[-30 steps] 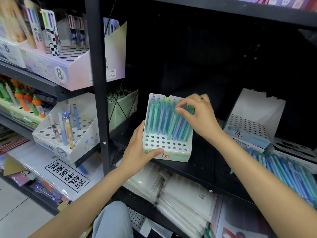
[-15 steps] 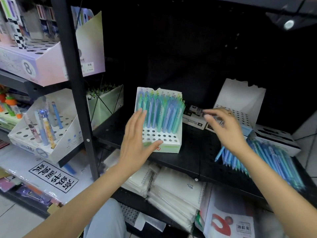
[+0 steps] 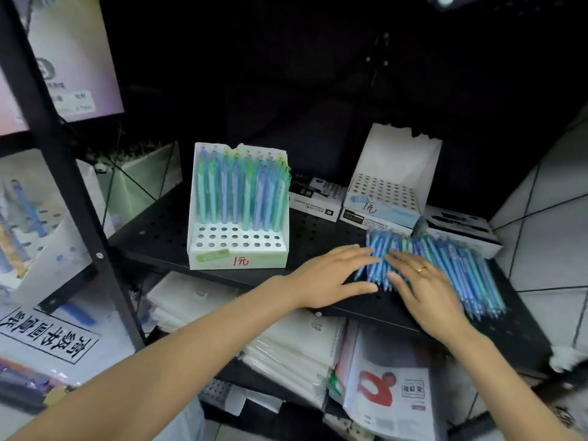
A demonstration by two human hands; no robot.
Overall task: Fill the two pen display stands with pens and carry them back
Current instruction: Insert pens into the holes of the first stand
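A white pen display stand (image 3: 238, 249) stands on the black perforated shelf (image 3: 159, 230); blue and green pens (image 3: 241, 192) fill its back rows and its front rows of holes are bare. A second white stand (image 3: 386, 189), with no pens in it, sits on boxes at the back right. A heap of loose blue pens (image 3: 458, 268) lies on the shelf's right part. My left hand (image 3: 334, 278) reaches the heap's left end with fingers straight. My right hand (image 3: 423, 291), wearing a ring, lies flat on the heap with fingers spread.
Black and white boxes (image 3: 315, 198) lie behind the heap and between the stands. A black upright post (image 3: 73, 186) bounds the shelf on the left, with other pen displays (image 3: 41, 224) beyond it. Stacked wrapped notebooks (image 3: 286, 345) fill the shelf below. A tiled wall (image 3: 547, 192) stands at right.
My left hand let go of the filled stand and moved right to the loose pens. My right hand travelled from the stand to the heap. The view swung right.
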